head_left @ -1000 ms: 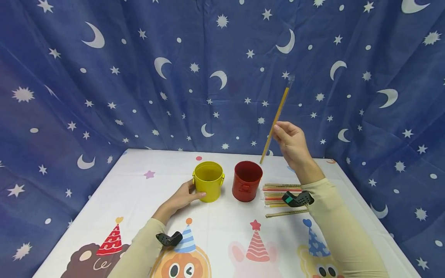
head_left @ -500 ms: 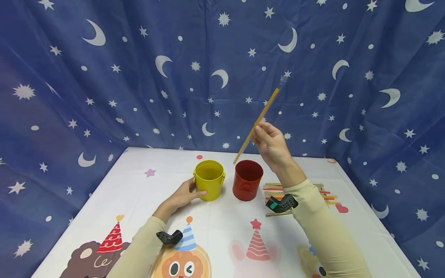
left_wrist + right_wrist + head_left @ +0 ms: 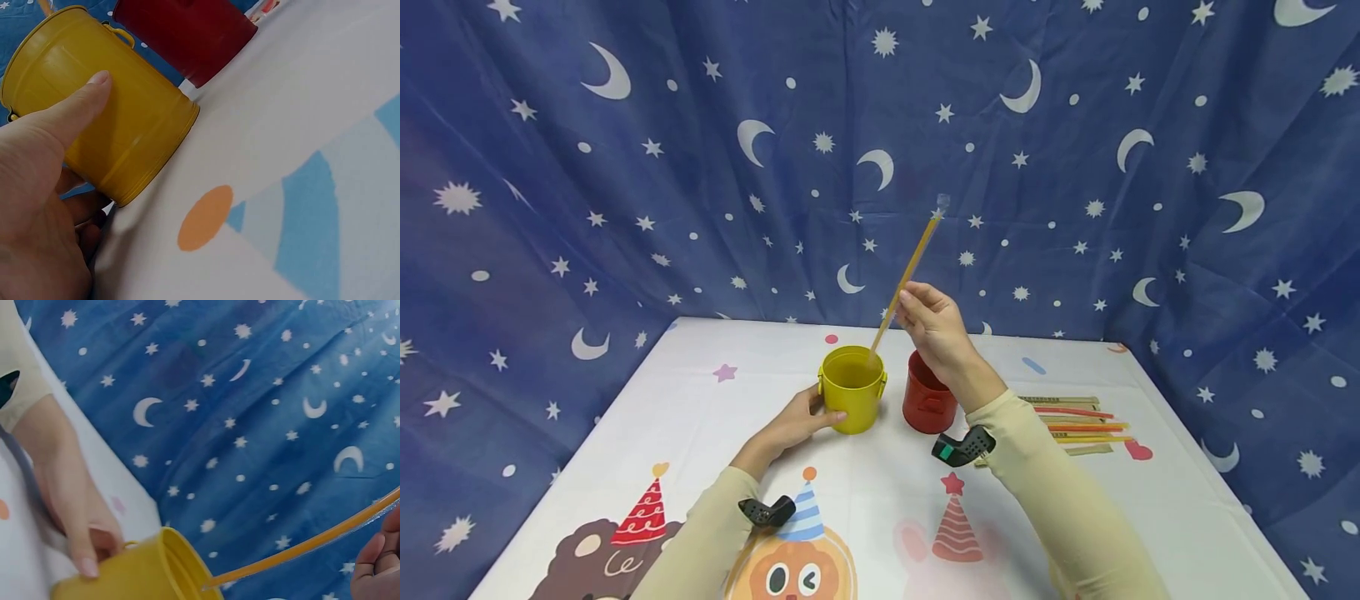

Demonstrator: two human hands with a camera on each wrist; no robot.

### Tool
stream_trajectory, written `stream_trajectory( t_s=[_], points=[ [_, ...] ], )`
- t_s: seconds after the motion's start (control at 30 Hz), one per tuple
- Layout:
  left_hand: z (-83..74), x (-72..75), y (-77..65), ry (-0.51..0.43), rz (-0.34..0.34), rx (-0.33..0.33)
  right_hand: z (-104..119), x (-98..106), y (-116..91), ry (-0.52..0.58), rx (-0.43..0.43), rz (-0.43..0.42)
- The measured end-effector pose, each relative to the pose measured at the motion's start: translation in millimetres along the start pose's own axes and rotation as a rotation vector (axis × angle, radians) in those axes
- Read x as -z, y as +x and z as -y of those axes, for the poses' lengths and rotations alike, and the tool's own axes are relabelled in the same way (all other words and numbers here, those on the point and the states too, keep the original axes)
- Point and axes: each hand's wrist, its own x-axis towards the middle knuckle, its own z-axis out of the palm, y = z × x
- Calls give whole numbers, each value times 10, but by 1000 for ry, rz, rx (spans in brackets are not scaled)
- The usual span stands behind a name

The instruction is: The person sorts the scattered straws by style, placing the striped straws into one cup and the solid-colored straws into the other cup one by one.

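Observation:
My right hand (image 3: 938,332) pinches an orange-yellow drinking straw (image 3: 916,257) in a clear wrapper, whose loose end sticks up at the top. The straw slants, and its lower tip is inside the mouth of a yellow bucket (image 3: 852,407). Around the left side of that bucket my left hand (image 3: 793,423) curls, with the thumb (image 3: 81,109) on the front wall and the fingers behind. The right wrist view also shows the straw (image 3: 312,542) reaching into the bucket's opening. A red bucket (image 3: 922,407) stands just to the right, partly covered by my right hand.
Several straws (image 3: 1086,427) in paper and clear wrappers lie to the right of the red bucket, partly behind my right forearm. A cartoon-print cloth (image 3: 880,483) covers the table. A blue curtain (image 3: 700,167) with moons and stars hangs behind.
My right hand has moved left and slightly down with the straw, passing over the red bucket, and the straw's tip has entered the yellow bucket. My left hand stays on the yellow bucket.

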Motion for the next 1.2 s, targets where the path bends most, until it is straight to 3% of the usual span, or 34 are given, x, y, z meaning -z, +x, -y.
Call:
stream_trajectory(
  t_s=[0.47, 0.67, 0.87, 1.03, 1.2],
  points=[
    [26, -13, 23, 1, 1, 5, -499, -48, 164, -256, -193, -53],
    [52, -7, 45, 12, -1, -5, -608, -57, 206, -328, -188, -11],
    [35, -13, 76, 23, 1, -6, -662, -92, 256, -423, -236, -30],
    [33, -13, 52, 26, 0, 20, -689, -138, 239, -602, -226, 15],
    [39, 2, 46, 27, 2, 8, -699, -159, 230, -787, -149, 105]
  ],
)
